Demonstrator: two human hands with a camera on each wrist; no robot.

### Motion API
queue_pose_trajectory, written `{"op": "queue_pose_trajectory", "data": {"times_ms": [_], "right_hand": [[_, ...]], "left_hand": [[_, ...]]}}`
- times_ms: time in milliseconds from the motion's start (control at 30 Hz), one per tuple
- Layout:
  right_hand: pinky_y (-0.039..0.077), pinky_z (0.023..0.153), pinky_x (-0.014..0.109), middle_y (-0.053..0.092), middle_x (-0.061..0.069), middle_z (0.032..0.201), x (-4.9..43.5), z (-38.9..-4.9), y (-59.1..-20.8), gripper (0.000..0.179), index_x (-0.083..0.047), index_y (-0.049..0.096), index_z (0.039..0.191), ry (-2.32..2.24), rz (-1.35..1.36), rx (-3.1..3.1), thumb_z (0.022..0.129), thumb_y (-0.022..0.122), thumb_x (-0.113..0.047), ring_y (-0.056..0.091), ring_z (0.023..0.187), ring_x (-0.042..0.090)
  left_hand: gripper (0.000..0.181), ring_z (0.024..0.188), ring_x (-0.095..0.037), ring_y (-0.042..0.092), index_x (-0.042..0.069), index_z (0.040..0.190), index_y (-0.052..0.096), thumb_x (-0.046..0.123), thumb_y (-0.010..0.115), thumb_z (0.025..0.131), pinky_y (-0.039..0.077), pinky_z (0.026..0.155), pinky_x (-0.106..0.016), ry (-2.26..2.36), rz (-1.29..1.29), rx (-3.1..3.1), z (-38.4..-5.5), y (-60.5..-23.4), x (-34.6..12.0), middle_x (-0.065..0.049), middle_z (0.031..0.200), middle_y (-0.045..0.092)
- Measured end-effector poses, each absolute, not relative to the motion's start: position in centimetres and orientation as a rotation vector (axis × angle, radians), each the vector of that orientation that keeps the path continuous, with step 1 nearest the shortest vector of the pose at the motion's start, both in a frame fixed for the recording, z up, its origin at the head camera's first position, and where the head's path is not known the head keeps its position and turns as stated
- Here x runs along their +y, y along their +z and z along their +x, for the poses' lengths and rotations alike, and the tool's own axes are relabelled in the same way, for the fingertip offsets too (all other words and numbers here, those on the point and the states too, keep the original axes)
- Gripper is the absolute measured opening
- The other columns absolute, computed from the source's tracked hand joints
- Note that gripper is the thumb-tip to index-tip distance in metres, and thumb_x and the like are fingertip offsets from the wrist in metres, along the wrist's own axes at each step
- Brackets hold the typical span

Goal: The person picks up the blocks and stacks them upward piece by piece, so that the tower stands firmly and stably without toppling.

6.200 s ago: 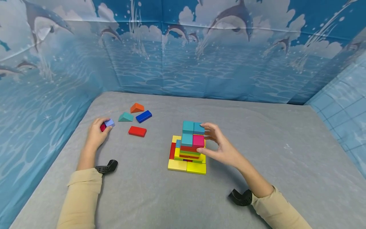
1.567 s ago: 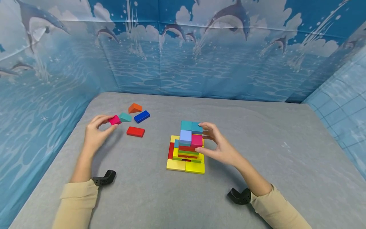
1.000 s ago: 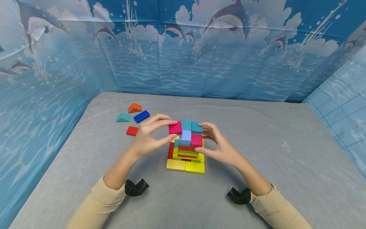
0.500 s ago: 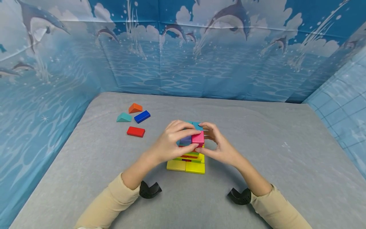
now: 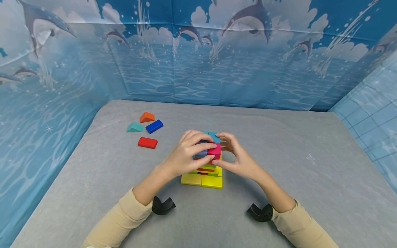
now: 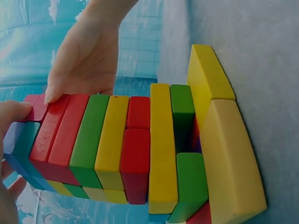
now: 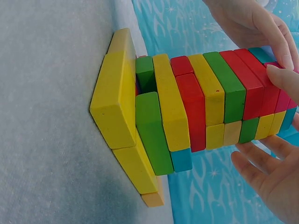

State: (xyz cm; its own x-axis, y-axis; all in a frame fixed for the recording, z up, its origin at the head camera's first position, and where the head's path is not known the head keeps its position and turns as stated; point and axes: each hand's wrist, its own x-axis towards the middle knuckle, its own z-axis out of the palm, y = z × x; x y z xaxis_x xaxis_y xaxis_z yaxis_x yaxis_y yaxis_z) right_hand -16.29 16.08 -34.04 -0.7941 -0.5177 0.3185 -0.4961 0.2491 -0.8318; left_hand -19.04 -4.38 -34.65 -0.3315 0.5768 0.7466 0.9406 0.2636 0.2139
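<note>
A tower of coloured wooden blocks [image 5: 211,181] stands on wide yellow slabs at the middle of the table. From the left, my left hand [image 5: 181,156] reaches over its top and pinches a pink block [image 5: 216,150] at the front right of the upper layer, thumb in front. A light purple block [image 6: 13,135] sits beside the pink one, mostly behind the fingers in the head view. My right hand [image 5: 234,156] spans the tower's right side, its thumb at the front near the red layer and its index finger by the back teal block [image 5: 214,136].
Left of the tower lie a red block [image 5: 147,143], a blue block [image 5: 154,126], a teal triangular block [image 5: 134,127] and an orange triangular block [image 5: 147,117]. Grey cloth covers the table [image 5: 294,155]. A blue dolphin-print curtain [image 5: 198,69] hangs behind it.
A light purple block has gone onto the tower. My left hand then brought a pink block from the left and set it on top at the right. My right hand has stayed in place.
</note>
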Motion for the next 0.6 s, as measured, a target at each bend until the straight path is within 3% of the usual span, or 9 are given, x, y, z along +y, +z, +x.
{"op": "queue_pose_trajectory", "data": {"times_ms": [267, 467, 600], "right_hand": [[0.042, 0.094, 0.035, 0.042, 0.017, 0.127, 16.0, -16.3, -33.9, 0.066, 0.006, 0.027, 0.129, -1.625, -1.016, 2.475, 0.076, 0.066, 0.010, 0.044, 0.115, 0.030], [0.042, 0.094, 0.039, 0.041, 0.017, 0.128, 16.1, -16.5, -34.2, 0.067, 0.004, 0.027, 0.130, -1.627, -1.028, 2.469, 0.076, 0.067, 0.009, 0.043, 0.116, 0.032], [0.042, 0.094, 0.043, 0.040, 0.013, 0.131, 16.5, -17.2, -35.5, 0.071, -0.002, 0.027, 0.133, -1.625, -1.011, 2.473, 0.076, 0.068, 0.007, 0.043, 0.117, 0.027]], "left_hand": [[0.028, 0.106, -0.022, 0.051, 0.004, 0.099, 0.068, 0.014, 0.075, 0.073, 0.037, 0.096, -0.037, -0.980, -1.382, -2.003, -19.4, -35.2, -4.5, -0.011, 0.109, 0.060], [0.030, 0.105, -0.021, 0.052, 0.004, 0.101, 0.068, 0.014, 0.075, 0.073, 0.037, 0.097, -0.039, -1.022, -1.397, -1.997, -19.6, -35.2, -4.5, -0.011, 0.109, 0.061], [0.034, 0.110, -0.022, 0.050, 0.004, 0.105, 0.065, 0.031, 0.067, 0.083, 0.033, 0.100, -0.043, -1.101, -1.377, -1.996, -19.8, -35.1, -5.2, -0.012, 0.114, 0.058]]}}
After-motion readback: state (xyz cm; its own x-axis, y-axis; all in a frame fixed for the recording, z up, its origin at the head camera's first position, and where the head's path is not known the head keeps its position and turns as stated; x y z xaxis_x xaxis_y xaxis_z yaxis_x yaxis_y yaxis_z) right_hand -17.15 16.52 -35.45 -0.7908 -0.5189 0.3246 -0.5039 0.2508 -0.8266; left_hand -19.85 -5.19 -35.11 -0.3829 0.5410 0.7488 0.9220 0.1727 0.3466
